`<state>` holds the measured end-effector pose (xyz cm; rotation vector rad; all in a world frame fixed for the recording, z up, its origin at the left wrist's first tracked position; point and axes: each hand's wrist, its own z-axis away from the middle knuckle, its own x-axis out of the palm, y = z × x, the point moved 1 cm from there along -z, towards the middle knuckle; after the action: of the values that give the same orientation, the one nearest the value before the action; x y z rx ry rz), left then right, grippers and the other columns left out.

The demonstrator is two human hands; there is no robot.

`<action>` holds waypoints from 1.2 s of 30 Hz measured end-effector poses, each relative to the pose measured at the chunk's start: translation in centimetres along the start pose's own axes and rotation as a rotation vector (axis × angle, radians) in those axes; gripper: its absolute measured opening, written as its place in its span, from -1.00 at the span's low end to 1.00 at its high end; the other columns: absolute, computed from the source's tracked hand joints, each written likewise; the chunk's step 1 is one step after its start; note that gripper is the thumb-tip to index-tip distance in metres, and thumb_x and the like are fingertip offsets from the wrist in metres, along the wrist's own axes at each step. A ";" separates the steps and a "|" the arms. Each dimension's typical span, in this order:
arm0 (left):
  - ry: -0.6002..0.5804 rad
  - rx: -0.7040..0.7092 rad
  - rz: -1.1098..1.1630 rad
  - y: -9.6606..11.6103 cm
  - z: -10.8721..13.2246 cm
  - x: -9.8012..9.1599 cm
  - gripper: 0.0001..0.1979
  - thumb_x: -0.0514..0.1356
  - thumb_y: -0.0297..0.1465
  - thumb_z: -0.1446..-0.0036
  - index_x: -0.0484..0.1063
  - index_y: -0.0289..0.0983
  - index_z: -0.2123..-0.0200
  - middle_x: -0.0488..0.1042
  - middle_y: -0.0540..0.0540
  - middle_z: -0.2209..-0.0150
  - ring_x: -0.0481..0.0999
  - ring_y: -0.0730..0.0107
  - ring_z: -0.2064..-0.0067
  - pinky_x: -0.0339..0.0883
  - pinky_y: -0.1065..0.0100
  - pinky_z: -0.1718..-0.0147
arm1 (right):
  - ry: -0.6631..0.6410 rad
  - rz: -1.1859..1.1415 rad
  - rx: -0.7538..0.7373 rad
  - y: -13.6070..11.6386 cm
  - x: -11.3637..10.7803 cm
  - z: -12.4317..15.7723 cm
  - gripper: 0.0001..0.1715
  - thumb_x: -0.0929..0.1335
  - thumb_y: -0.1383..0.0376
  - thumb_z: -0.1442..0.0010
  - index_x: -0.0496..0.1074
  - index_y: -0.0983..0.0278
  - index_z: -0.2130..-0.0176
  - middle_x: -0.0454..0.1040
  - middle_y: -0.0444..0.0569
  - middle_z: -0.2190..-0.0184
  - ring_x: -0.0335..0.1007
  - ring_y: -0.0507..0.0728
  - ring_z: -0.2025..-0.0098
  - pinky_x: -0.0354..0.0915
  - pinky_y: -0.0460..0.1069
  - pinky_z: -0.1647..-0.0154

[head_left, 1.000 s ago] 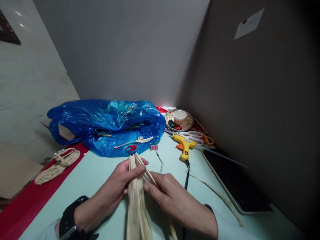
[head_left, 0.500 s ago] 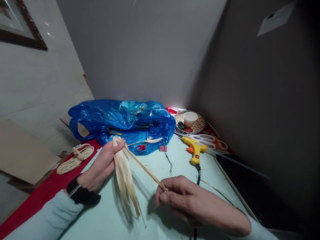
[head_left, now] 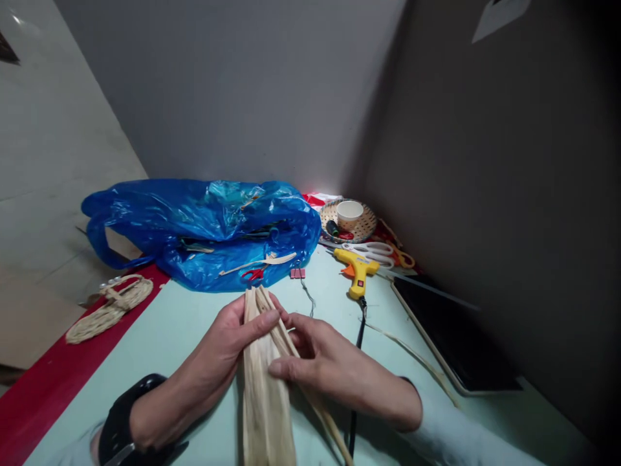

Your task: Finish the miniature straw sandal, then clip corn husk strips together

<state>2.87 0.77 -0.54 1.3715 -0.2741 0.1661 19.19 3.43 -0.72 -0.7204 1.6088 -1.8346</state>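
Pale dried corn husk strips (head_left: 266, 414) hang down between my hands, close to the camera. My left hand (head_left: 242, 336) is closed near their upper end, its thumb pressed across the front. On the right side, my right hand (head_left: 315, 353) pinches the same strips a little lower, thumb in front and fingers partly behind. A thin rolled strand (head_left: 328, 424) runs down to the right from under the right hand. The lower ends of the strips pass out of the picture.
A blue plastic bag (head_left: 194, 213) lies behind. To the right are a yellow glue gun (head_left: 358, 268) with its cord, white-handled scissors (head_left: 376, 249), a woven tray (head_left: 361, 226) holding a white cup (head_left: 349, 210), and a black tablet-like panel (head_left: 456, 336). A woven sandal (head_left: 111, 307) lies left.
My right hand has moved from the strand's far end up to the husk strips beside my left hand. The husk has come lower and nearer. The camera view has shifted right.
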 end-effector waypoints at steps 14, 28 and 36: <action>-0.219 -0.195 -0.116 1.0 -0.3 -1.3 -0.47 0.42 -0.47 0.06 0.45 -0.24 -0.03 0.64 -0.12 0.24 0.57 0.21 0.26 0.45 0.24 0.20 | 0.184 0.268 -0.084 0.3 -1.2 0.1 -0.90 0.28 0.27 -0.18 0.28 0.27 0.31 0.35 -0.11 0.35 0.28 0.13 0.27 0.17 -0.02 0.28; -0.193 -0.205 -0.222 1.2 -0.1 -1.8 -0.92 0.20 -0.49 -0.02 0.41 -0.28 0.34 0.28 0.08 0.52 0.05 0.50 0.51 -0.05 0.40 0.51 | 0.234 0.233 -0.073 -0.5 -1.3 0.6 -0.86 0.28 0.28 -0.14 0.35 0.28 0.25 0.37 -0.08 0.34 0.26 0.17 0.22 0.23 0.00 0.15; -0.105 -0.165 -0.213 1.2 -0.6 -2.1 -0.70 0.26 -0.19 -0.15 0.29 -0.24 0.47 0.05 0.17 0.61 -0.16 0.52 0.56 -0.27 0.39 0.59 | 0.229 0.200 -0.066 -0.8 -1.1 0.7 -0.90 0.29 0.29 -0.13 0.31 0.27 0.30 0.29 -0.13 0.40 0.22 0.12 0.31 0.25 0.00 0.13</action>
<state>0.56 1.65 -0.07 1.2372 -0.2227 -0.1040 20.40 3.89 0.14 -0.3706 1.8229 -1.7749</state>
